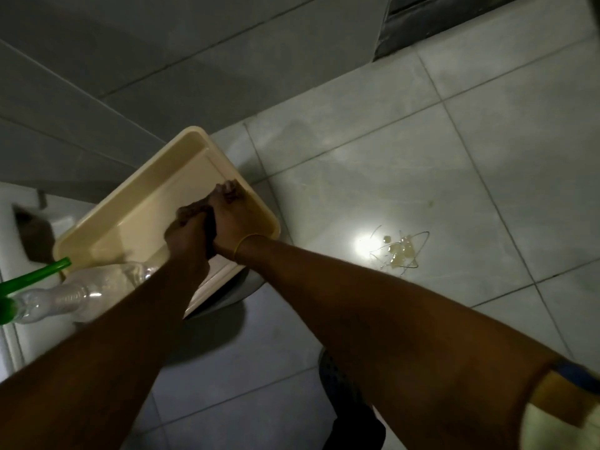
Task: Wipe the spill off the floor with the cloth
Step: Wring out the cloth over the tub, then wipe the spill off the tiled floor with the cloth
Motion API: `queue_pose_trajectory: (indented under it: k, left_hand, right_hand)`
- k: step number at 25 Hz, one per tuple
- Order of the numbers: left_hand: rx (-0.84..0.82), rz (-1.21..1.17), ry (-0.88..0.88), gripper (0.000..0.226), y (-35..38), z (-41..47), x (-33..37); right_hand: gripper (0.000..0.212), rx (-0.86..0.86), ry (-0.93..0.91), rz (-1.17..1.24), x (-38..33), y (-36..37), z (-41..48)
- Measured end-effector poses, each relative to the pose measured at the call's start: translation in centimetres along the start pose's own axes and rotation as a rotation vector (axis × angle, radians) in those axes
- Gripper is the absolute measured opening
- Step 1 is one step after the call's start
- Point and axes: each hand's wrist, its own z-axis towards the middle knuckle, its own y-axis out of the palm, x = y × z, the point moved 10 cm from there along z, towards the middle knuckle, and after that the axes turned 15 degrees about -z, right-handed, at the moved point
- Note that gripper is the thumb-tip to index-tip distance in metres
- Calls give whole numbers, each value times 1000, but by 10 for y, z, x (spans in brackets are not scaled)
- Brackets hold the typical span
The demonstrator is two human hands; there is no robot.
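Observation:
The spill (pixel 396 252) is a small yellowish puddle with thin streaks on the pale floor tiles, right of centre, beside a bright light reflection. Both my hands are held together over a beige plastic tray (pixel 136 219), well to the left of the spill. My left hand (pixel 185 237) and my right hand (pixel 231 216) press against each other, closed around a dark cloth (pixel 210 239). Only a narrow strip of the cloth shows between them. A thin yellow band circles my right wrist.
The tray rests on a white toilet (pixel 227 297) by the grey tiled wall. A clear plastic bottle (pixel 84 292) lies at the tray's near left corner, next to a green handle (pixel 32 277). A dark doorway strip (pixel 454 24) lies at the top right.

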Motion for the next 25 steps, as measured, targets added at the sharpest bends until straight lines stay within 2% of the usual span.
queue_pose_trajectory:
  k: [3,6,9,12,16,20,22,24,25]
  left_hand:
    - [-136,-12,98,27,37,-37,40]
    - [-357,-54,124,37,104,-90,44]
    - [-646,-22,56,45,188,-151,-5]
    - [-685,33,-16,58,235,-181,-93]
    - [-633,216,-151,57,261,-180,-258]
    - [-644,423,-124,41,243,-170,-406]
    - [-613,617,10,47,206,-155,-448]
    - [-517,948,321,56,165,-129,-454]
    - [-475,1071,473,63,147,-115,-454]
  right_hand:
    - [51,67,-105,103,1,-51,-19]
    - [35,238,-9,365,58,-109,-36]
    - [22,381,148,568,154,-148,-56]
    - [30,459,195,668,255,-164,-77]
    - [49,476,238,421,393,-135,-109]
    - [62,468,309,38,523,-53,-131]
    - [62,423,432,-60,572,-3,-146]
    - [67,427,574,-370,597,27,-162]
    - [72,414,558,-529,597,40,-161]
